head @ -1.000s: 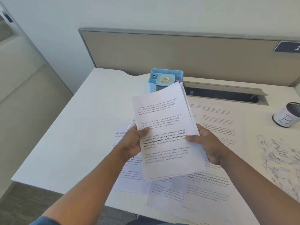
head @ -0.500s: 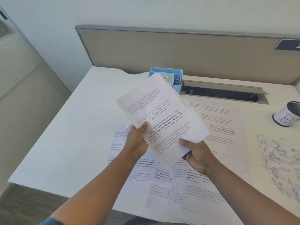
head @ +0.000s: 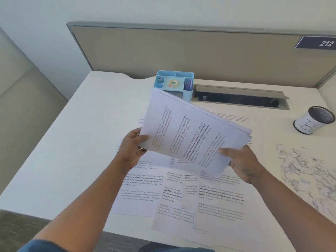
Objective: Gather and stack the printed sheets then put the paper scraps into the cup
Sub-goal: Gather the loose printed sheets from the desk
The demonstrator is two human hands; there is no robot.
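Turning further sideways since a moment ago, the stack of sheets (head: 190, 135) stays pinched in each hand's grip, left hand (head: 131, 151), right hand (head: 243, 163).

sheet stack (head: 190, 135) held tilted | loose sheets (head: 209, 200) on desk | scraps (head: 307, 170) beside cup (head: 313, 120)

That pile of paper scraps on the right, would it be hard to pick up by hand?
Probably fiddly. The paper scraps look small, thin and loosely strewn, so they would likely be light, floppy and prone to slipping between fingers or scattering when pushed. The cup stands apart, so several handfuls seem likely.
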